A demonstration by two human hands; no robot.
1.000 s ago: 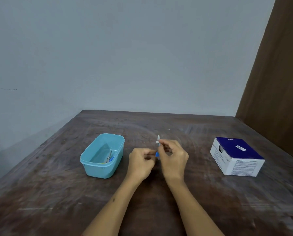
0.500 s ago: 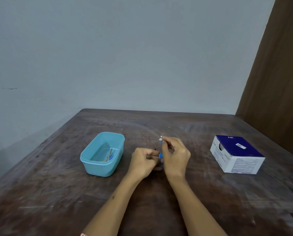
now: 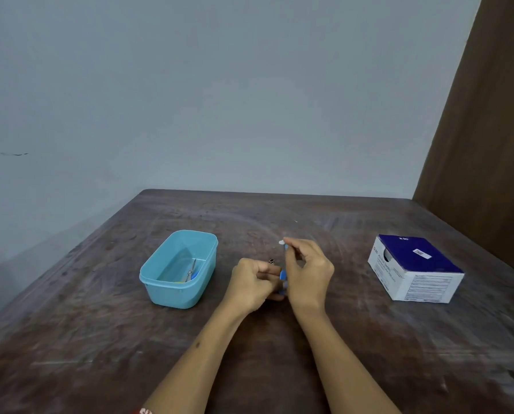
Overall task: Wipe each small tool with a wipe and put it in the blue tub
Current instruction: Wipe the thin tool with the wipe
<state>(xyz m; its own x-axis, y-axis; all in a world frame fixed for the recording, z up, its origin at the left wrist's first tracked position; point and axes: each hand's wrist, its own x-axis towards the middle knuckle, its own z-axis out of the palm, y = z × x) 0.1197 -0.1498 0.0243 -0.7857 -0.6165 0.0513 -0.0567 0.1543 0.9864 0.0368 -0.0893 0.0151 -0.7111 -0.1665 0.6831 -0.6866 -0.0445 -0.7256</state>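
A light blue tub (image 3: 160,279) stands on the table left of centre, with a pair of small metal scissors (image 3: 191,269) and a bit of blue inside. My two hands meet just right of it. My right hand (image 3: 308,271) pinches a small white wipe (image 3: 282,242) at its fingertips, around the top of a small tool with a blue part (image 3: 282,275). My left hand (image 3: 251,283) has its fingers curled and grips the tool's lower end. Most of the tool is hidden between the hands.
A white box with a dark blue top (image 3: 414,268) sits on the right of the brown wooden table (image 3: 100,339). A brown panel (image 3: 488,144) rises at the far right. A pale wall stands behind the table.
My right hand's fingertips with the wipe have slid up to the tool's top end, covering the white tip. The hands stay in the same spot. The tub and box have not moved.
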